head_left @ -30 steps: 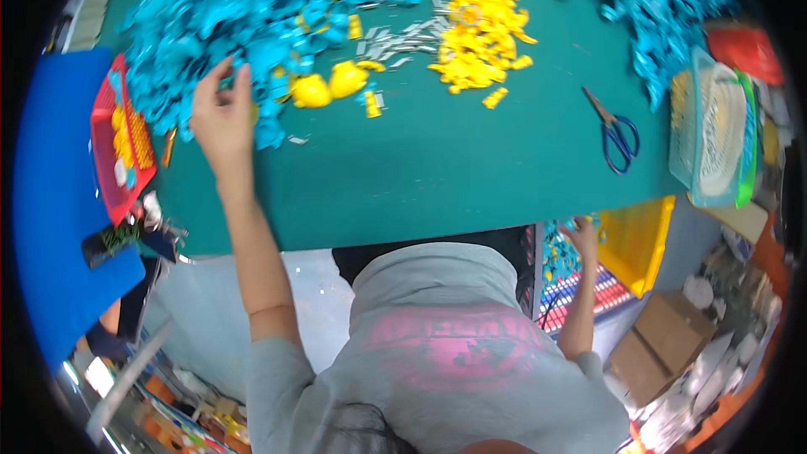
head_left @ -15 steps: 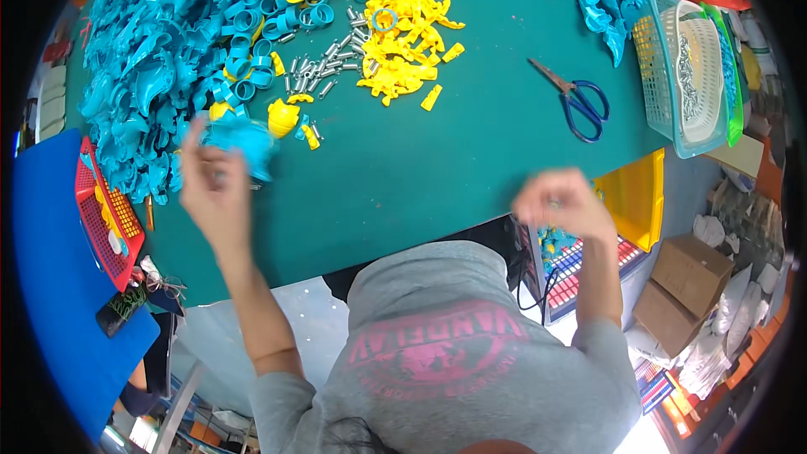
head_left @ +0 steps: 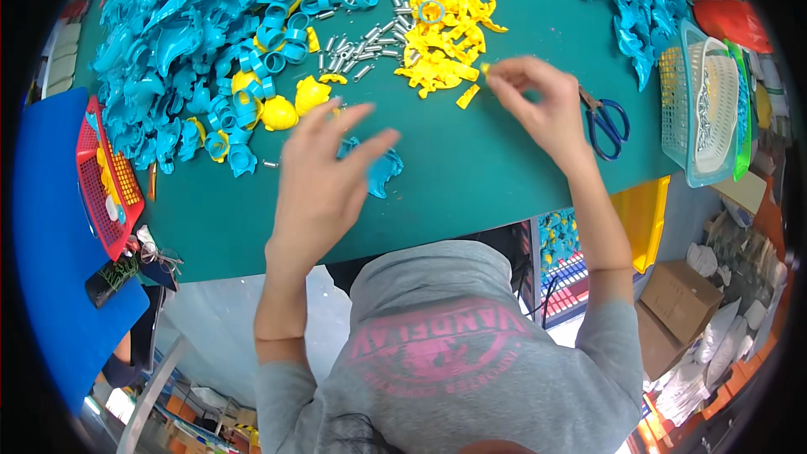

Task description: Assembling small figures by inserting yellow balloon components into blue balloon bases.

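My left hand (head_left: pixel 324 181) is over the green table with its fingers spread, slightly blurred. A blue moulded plastic piece (head_left: pixel 384 172) lies beside and partly under it. My right hand (head_left: pixel 542 105) reaches to the right edge of the yellow part pile (head_left: pixel 441 29), its thumb and fingers pinching a small yellow plastic piece (head_left: pixel 485 69). A loose yellow piece (head_left: pixel 468 97) sits just left of that hand. Beyond my left hand are small metal springs (head_left: pixel 366 50) and rounded yellow shells (head_left: pixel 280 113).
A large heap of blue plastic parts and rings (head_left: pixel 176 42) covers the far left; more blue parts (head_left: pixel 630 8) lie far right. Blue-handled scissors (head_left: pixel 607 129) rest behind my right wrist. Baskets (head_left: pixel 685 143) stand at the right edge, a red basket (head_left: pixel 105 219) at the left.
My left hand has moved right from the heap's edge, and the blue piece now lies on the table beside it. My right hand has gone from the near edge to the yellow pile.
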A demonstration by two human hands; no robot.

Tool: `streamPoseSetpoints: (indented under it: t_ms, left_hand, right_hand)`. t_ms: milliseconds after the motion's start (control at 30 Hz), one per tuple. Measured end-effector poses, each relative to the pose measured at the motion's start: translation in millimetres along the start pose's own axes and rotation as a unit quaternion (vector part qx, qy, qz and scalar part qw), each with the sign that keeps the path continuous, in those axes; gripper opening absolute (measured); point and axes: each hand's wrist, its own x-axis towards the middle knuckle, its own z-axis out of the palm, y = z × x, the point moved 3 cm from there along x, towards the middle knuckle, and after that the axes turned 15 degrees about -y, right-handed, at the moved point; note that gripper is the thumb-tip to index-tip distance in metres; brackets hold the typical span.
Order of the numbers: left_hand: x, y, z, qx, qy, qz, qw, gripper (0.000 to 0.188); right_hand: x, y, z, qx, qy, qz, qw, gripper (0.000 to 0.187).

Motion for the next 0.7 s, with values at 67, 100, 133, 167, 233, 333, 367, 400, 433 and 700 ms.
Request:
streamPoseSetpoints:
  t_ms: [67,100,133,167,233,333,367,400,433,700]
  left_hand:
    - [6.4,-0.4,9.4,-0.026,-0.046,0.047,0.998,0.032]
    - [10.4,1.3,14.2,-0.053,-0.091,0.101,0.989,0.028]
    - [11.5,-0.2,14.0,-0.053,-0.091,0.102,0.989,0.028]
    - [11.6,-3.8,14.6,-0.066,-0.108,0.090,0.988,0.026]
    - [9.7,-9.9,17.4,-0.082,-0.128,0.080,0.985,0.025]
    - [1.0,-19.6,21.5,-0.178,-0.049,-0.025,0.983,0.020]
    - [-1.8,-22.3,25.2,-0.262,-0.028,-0.103,0.959,0.019]
    - [-6.4,-24.8,30.4,-0.341,-0.005,-0.183,0.922,0.018]
    - [-8.1,-22.5,36.0,-0.343,-0.006,-0.190,0.920,0.018]
    - [-8.1,-16.0,62.2,-0.463,0.090,-0.231,0.851,0.016]
  right_hand:
    - [-12.7,-4.0,12.3,0.145,-0.050,0.040,0.987,0.012]
    - [-15.7,-7.6,15.2,0.086,-0.061,0.010,0.994,0.012]
    - [-18.0,-8.0,18.2,0.028,-0.051,-0.015,0.998,0.012]
    - [-19.3,-8.4,19.8,-0.030,-0.041,-0.040,0.998,0.013]
    - [-21.2,-9.1,17.1,-0.105,-0.022,-0.053,0.993,0.013]
    - [-21.4,-9.4,20.8,-0.184,0.000,-0.070,0.981,0.013]
    - [-20.7,-8.8,22.9,-0.189,0.007,-0.073,0.979,0.013]
    - [-18.8,-8.9,23.9,-0.185,0.001,-0.074,0.980,0.013]
    - [-16.4,-10.8,23.1,-0.192,-0.002,-0.081,0.978,0.015]
    - [-2.9,-42.6,48.5,-0.142,-0.049,-0.163,0.975,0.021]
